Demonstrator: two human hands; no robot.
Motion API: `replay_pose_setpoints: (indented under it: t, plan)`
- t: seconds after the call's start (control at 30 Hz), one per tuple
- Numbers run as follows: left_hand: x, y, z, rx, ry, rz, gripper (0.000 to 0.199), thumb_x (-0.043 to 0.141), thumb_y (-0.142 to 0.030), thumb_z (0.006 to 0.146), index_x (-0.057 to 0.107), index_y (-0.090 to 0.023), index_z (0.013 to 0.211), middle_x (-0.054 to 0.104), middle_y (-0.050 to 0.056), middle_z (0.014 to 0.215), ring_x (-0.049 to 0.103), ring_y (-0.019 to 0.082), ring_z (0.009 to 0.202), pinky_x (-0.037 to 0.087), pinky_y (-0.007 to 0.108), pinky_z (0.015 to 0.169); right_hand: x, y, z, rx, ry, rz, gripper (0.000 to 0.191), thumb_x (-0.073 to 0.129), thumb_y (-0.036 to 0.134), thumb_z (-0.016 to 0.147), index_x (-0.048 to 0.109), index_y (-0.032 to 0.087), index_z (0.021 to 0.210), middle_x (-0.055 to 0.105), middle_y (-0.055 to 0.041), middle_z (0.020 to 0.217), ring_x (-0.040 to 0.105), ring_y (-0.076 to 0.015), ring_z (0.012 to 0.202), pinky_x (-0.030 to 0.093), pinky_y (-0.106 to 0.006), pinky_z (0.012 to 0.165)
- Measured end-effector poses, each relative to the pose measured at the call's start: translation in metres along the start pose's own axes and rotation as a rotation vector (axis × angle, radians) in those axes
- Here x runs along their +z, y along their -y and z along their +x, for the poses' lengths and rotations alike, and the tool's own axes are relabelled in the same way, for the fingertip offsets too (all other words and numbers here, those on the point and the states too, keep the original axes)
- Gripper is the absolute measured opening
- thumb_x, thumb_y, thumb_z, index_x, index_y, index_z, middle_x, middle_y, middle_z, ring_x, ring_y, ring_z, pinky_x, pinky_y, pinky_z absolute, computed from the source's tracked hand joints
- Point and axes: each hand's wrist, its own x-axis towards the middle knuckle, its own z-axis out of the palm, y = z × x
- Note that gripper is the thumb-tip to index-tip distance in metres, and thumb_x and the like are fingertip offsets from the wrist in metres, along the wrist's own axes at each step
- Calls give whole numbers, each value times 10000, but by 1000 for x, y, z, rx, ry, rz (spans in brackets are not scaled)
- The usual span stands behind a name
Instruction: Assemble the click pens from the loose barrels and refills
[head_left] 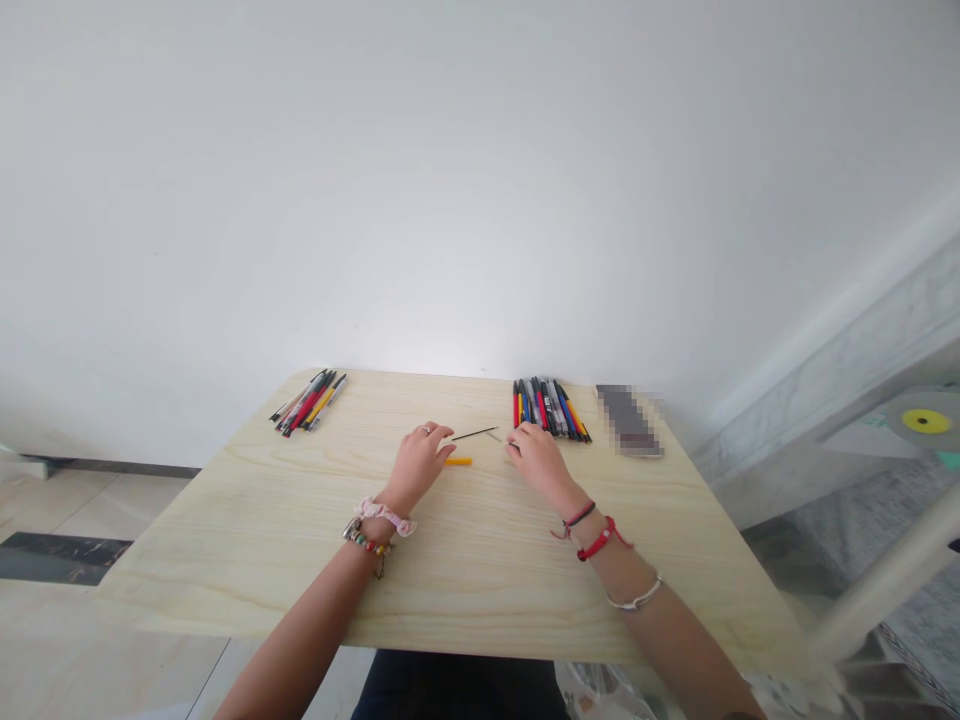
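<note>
A thin black pen refill (pixel 475 433) lies on the pale wooden table (pixel 480 560), one end close to the fingertips of my left hand (pixel 421 462). The thumb and index finger of that hand are apart. Just by its thumb is an orange pen barrel (pixel 458 461), its left end partly hidden by the hand. A small thin piece (pixel 493 435), possibly a spring, lies between the refill and my right hand (pixel 538 460). My right hand's fingers are curled together, with something small and dark at the tips that I cannot make out.
Several pens (pixel 309 402) lie in a bundle at the back left. Another row of several pens (pixel 550 408) lies behind my right hand. A dark phone-like object (pixel 630 420), partly pixelated, is at the back right. The white wall (pixel 450 200) rises behind the table.
</note>
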Motion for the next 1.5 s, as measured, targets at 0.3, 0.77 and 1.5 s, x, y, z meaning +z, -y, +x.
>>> replay_pose_setpoints:
  t: [0.3,0.77,1.5]
  plan:
    - [12,-9,34,-130,219,206,144,473,-219,769,576,-158,850,572,97,906,527,226,883,409,310,715,1,12,17,4,48,15,100,505,155,763,605,162,767,582,-57,827,530,-165,802,372,-264,666]
    - [-3,7,25,-197,20,-177,182,423,-169,773,575,-173,873,648,32,813,577,156,789,416,250,720,10,5,18,55,104,-93,132,471,180,777,599,149,785,585,-80,882,513,-195,863,341,-289,689]
    - [7,-20,2,-91,69,-502,152,483,-231,736,620,-169,763,658,27,773,583,141,708,449,239,667,6,-7,13,479,-322,1581,188,677,285,548,618,184,695,627,-2,676,530,-100,611,363,-205,501]
